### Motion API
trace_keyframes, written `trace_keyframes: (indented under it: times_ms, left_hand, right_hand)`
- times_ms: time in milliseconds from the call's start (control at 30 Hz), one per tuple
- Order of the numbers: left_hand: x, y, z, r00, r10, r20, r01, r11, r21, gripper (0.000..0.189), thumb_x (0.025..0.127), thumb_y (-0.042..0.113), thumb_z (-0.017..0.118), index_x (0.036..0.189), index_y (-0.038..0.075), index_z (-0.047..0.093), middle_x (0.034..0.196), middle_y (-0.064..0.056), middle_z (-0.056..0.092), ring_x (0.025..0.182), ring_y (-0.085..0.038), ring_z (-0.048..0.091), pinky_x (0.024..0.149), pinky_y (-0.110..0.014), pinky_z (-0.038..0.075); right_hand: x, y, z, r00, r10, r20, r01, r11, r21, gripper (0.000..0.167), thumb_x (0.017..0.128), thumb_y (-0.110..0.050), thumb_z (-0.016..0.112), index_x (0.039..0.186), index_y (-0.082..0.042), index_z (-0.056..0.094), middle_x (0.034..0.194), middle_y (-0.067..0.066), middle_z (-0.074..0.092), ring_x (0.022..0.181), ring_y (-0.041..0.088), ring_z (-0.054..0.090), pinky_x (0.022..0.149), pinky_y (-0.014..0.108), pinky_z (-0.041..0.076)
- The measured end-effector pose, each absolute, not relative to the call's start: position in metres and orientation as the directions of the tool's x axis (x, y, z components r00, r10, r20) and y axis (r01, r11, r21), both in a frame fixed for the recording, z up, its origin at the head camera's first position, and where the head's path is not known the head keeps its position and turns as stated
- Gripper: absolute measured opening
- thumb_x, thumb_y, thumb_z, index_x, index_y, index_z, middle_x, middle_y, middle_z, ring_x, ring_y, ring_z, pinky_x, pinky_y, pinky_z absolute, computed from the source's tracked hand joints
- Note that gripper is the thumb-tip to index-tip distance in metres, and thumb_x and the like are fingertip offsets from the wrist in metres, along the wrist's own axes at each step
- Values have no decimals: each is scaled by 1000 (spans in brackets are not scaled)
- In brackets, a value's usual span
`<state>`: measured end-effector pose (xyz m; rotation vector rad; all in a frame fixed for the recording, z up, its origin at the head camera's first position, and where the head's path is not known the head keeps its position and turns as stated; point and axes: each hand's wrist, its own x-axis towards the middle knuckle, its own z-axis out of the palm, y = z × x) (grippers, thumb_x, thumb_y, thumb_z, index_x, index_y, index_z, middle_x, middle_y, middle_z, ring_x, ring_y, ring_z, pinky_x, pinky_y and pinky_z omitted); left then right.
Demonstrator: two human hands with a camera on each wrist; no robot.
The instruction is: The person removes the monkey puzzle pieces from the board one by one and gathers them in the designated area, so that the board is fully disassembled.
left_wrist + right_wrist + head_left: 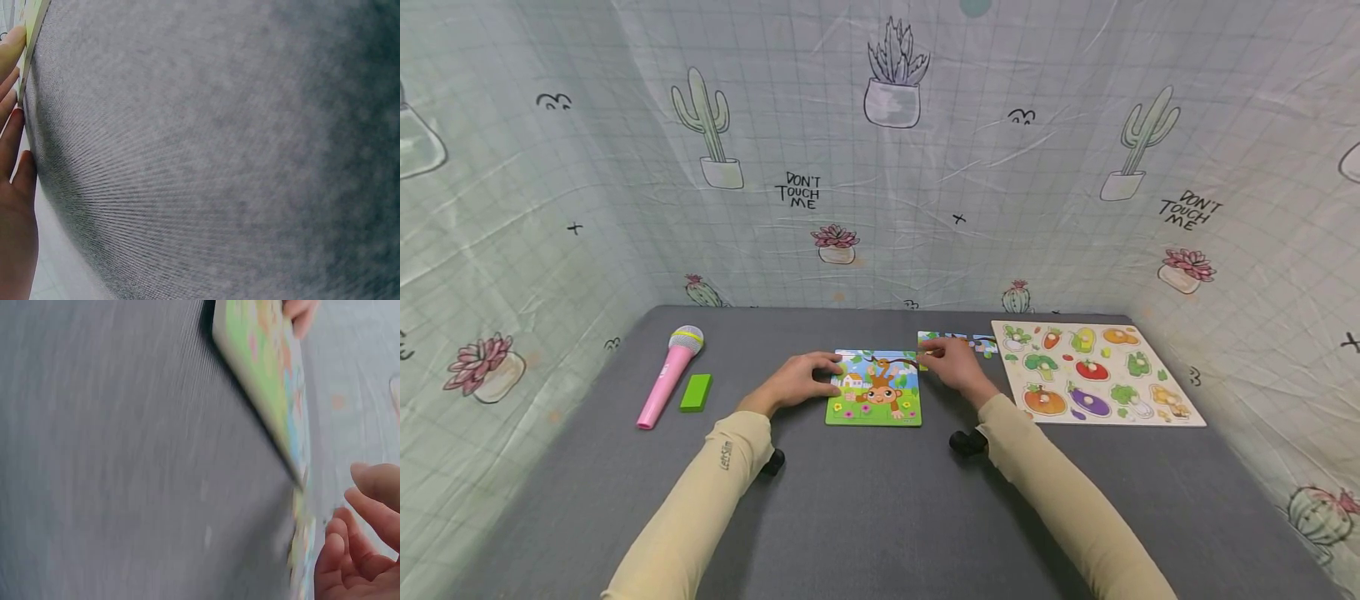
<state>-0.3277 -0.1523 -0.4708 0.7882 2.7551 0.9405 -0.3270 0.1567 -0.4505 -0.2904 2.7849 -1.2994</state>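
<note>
A square monkey puzzle (874,408), showing a brown monkey hanging from a branch over green grass, lies flat on the grey table. My left hand (797,381) touches its left edge, thumb nearer me and fingers farther back; the left wrist view catches the thumb (11,50) against the board's side. Off the right edge, my right hand (953,363) hovers over loose puzzle pieces (985,342) with bent fingers. In the right wrist view its fingertips stand apart from the board, and no piece shows between them. Part of the loose pieces is hidden under this hand.
A vegetable puzzle board (1101,373) lies at the right, close beside the loose pieces. Over on the left are a pink toy microphone (670,375) and a green block (696,392). Patterned cloth (887,183) walls in the table's back and sides.
</note>
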Motion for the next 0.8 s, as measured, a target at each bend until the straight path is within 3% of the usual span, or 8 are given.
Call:
trace_keyframes:
  times_ms: [267, 800]
  left_hand:
    - [-326, -152, -470, -864, 503, 37, 420, 677, 605, 40, 88, 27, 74, 122, 6, 68, 146, -11, 49, 139, -34, 38, 113, -51, 31]
    - [-328, -152, -470, -864, 504, 26, 413, 676, 610, 40, 89, 27, 74, 123, 7, 68, 147, -10, 48, 140, -33, 37, 114, -51, 31]
  right_hand:
    - [-317, 128, -446, -962, -270, -37, -124, 555, -823, 39, 97, -21, 64, 132, -5, 61, 127, 11, 61, 115, 29, 56, 92, 40, 50]
    - [-314, 103, -458, -943, -329, -46, -169, 593, -787, 36, 94, -18, 68, 127, -4, 64, 114, 9, 66, 103, 25, 61, 85, 38, 53]
